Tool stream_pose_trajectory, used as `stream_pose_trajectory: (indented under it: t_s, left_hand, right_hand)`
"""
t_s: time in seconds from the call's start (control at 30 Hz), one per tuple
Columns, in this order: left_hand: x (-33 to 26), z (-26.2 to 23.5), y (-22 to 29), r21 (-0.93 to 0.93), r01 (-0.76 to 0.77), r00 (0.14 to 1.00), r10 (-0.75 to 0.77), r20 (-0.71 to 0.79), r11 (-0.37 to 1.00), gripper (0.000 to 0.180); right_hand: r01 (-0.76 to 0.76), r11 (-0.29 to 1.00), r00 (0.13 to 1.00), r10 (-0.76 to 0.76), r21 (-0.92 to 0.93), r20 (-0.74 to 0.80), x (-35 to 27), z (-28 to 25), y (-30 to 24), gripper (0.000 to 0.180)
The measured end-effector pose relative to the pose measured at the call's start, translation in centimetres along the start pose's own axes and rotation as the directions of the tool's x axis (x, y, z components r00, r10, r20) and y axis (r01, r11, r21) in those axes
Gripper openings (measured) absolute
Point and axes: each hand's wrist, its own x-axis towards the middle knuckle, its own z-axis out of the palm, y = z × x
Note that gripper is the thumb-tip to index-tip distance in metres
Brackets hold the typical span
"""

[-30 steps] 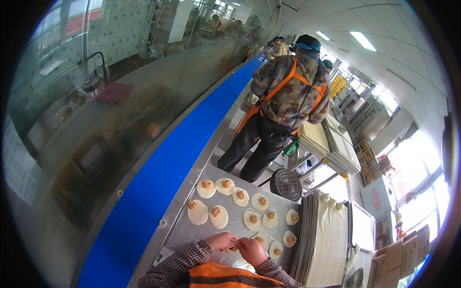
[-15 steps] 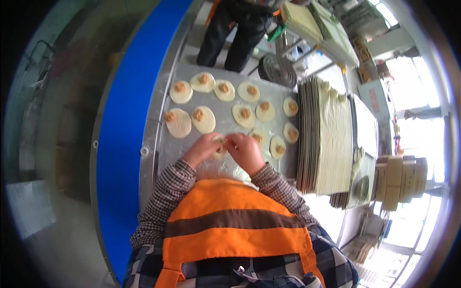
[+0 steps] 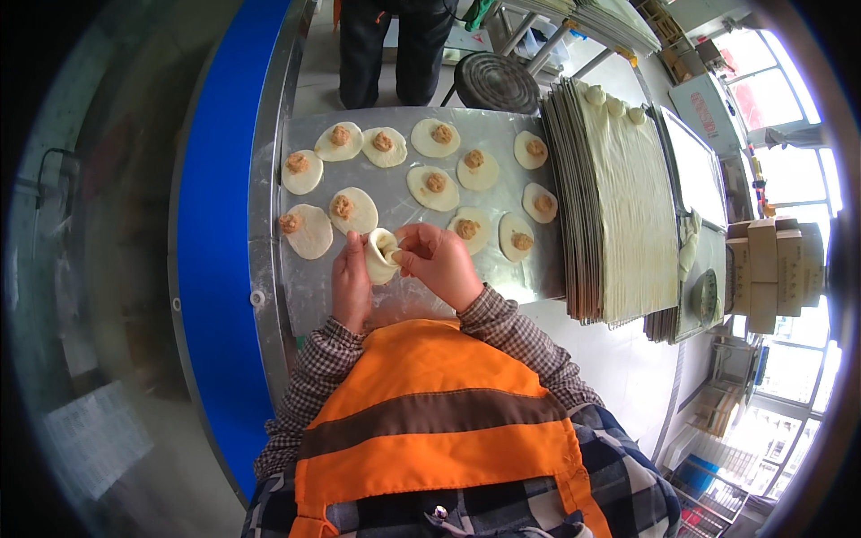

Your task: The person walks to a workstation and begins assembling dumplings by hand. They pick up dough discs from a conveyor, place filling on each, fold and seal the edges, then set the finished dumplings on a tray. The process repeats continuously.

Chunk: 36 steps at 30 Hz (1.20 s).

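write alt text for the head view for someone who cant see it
Seen from above, a person's left hand and right hand fold a dough wrapper over a floured metal tray. Round wrappers with filling lie in rows on it, beside a stack of trays; another person stands beyond.

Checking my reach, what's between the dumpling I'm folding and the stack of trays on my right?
In the head view, two filled wrappers lie between the dumpling and tray stack, plus your right hand.

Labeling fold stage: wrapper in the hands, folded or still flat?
Folded. The dough wrapper curls up around its filling, pinched between left hand and right hand.
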Motion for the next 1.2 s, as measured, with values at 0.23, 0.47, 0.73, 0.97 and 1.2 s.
stream_pose_trajectory:
  t_s: [0.23,0.47,0.73,0.97,1.2]
  left_hand:
    - [0.7,0.2,0.7,0.068,0.270,0.941,-0.278,0.191,0.961,0.058]
    - [0.1,3.1,-0.3,0.241,0.016,0.996,-0.037,0.082,0.970,0.047]
    - [0.1,5.6,-0.6,0.462,-0.159,0.977,0.071,0.202,0.873,0.042]
    - [1.1,7.9,-0.2,0.512,-0.049,0.961,-0.099,0.257,0.858,0.044]
    - [0.6,10.6,-0.4,0.565,-0.007,0.976,-0.119,0.185,0.825,0.053]
  right_hand:
    - [-0.152,0.939,0.988,0.131,0.308,0.087,-0.4,-1.9,0.2,0.014]
    - [0.262,0.949,0.964,-0.267,-0.176,-0.005,-1.0,-3.4,1.5,0.013]
    - [0.302,0.911,0.942,-0.330,-0.282,-0.057,-1.4,-6.1,2.9,0.015]
    - [-0.105,0.940,0.990,0.130,0.324,-0.055,-1.9,-8.4,3.6,0.016]
    - [0.405,0.870,0.907,-0.421,-0.280,0.002,-2.3,-11.1,4.4,0.016]
